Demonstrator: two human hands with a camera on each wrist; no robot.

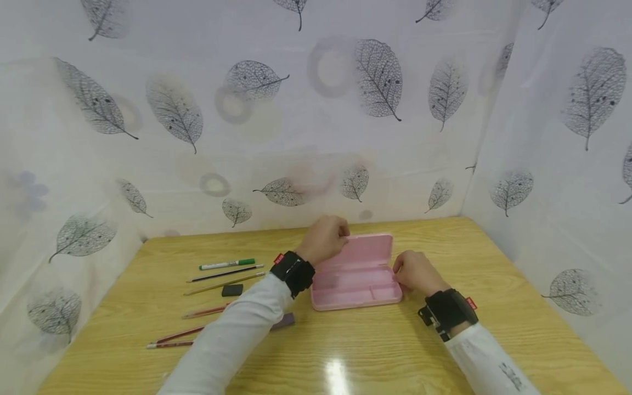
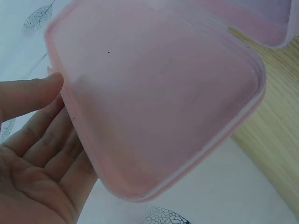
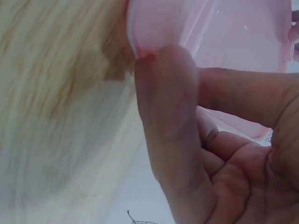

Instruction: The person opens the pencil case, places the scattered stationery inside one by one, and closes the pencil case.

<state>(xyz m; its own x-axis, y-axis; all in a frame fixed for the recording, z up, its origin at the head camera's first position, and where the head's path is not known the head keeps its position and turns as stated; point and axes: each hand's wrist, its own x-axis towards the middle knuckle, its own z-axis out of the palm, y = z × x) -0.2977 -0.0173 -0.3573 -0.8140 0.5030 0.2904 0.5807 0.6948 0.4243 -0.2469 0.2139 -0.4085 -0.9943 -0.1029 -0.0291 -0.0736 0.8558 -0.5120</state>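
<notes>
Pink case [image 1: 353, 280]: open, lid [image 1: 370, 250] toward the tabletop's [image 1: 518, 312] back edge
Left hand [image 1: 323, 240]: pinching the lid's rim
Right hand [image 1: 419, 272]: gripping the case's right end

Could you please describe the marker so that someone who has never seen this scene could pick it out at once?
On the wooden table, find the open pink case, then look left to the loose writing tools. The marker is the farthest back of them; its white barrel and green cap set it apart from the slimmer, dark pencil beside it.
</notes>
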